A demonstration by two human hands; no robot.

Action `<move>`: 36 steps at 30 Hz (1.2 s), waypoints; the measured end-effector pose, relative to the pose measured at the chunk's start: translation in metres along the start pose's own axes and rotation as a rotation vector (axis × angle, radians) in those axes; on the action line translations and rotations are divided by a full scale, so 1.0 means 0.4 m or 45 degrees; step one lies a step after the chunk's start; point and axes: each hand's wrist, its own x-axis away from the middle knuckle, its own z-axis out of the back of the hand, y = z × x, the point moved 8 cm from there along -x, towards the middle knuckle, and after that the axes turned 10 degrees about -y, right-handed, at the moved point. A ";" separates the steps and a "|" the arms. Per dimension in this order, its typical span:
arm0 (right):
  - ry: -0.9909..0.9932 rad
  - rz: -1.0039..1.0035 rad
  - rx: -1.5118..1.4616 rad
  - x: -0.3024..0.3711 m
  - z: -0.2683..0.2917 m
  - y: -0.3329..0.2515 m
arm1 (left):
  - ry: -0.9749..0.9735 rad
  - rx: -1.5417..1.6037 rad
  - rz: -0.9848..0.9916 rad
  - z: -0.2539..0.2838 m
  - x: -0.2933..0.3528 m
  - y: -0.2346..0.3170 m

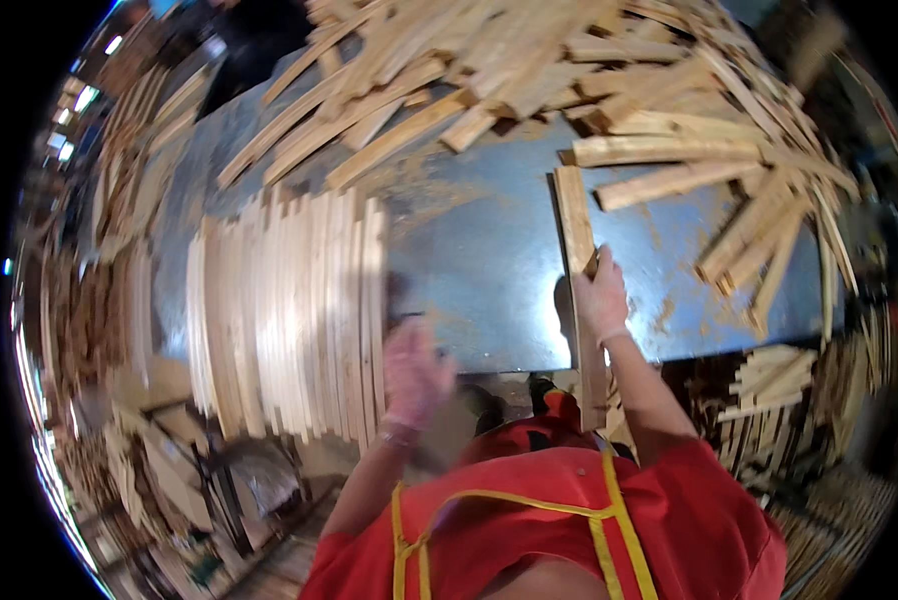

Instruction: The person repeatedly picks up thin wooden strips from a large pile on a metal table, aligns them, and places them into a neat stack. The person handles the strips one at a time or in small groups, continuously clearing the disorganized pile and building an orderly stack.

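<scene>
My right hand, in a pale thin glove, grips a long wooden strip by its side. The strip lies lengthwise on the metal tabletop, and its near end juts past the front edge. Smeared by motion, my gloved left hand is close to the right side of a row of pale wooden strips. Those strips lie side by side at the left with uneven ends. Whether the left fingers touch the last strip is unclear.
A large loose heap of wooden strips covers the far side of the table. More strips fan out at the right. Sawdust is scattered on the metal. Stacked wood stands below the table at the right, with more stacks at the left.
</scene>
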 end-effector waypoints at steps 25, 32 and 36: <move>-0.668 0.621 0.581 -0.103 -0.042 -0.184 | 0.546 0.262 0.991 0.502 0.302 -0.807; -0.517 0.176 0.217 0.003 -0.370 -0.160 | 0.545 0.264 0.941 0.439 0.245 -1.004; -1.056 -0.013 0.021 0.275 -0.503 -0.504 | 0.140 0.012 0.921 0.301 0.296 -1.091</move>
